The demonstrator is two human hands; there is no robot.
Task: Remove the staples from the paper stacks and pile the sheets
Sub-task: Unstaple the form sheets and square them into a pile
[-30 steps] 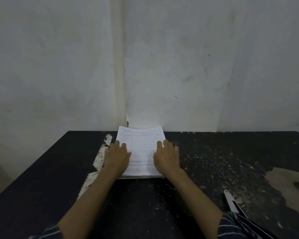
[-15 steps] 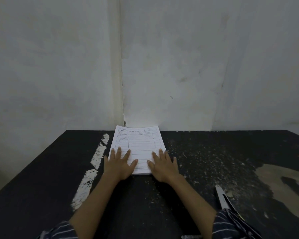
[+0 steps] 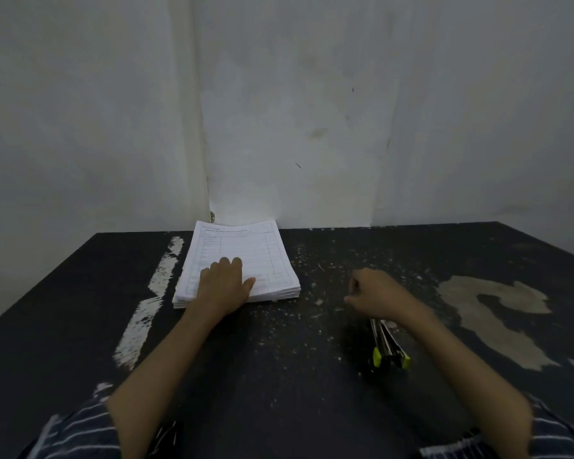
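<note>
Left hand (image 3: 224, 286), seemingly flat, on stack (image 3: 246, 246) corner

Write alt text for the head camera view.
A person's left hand rests flat on a paper stack at the far side of a dark table; the right hand, fingers curled, is just beyond a yellow-tipped tool.

white paper stack (image 3: 246, 256), black table (image 3: 279, 376), striped sleeve (image 3: 77, 432)
</note>
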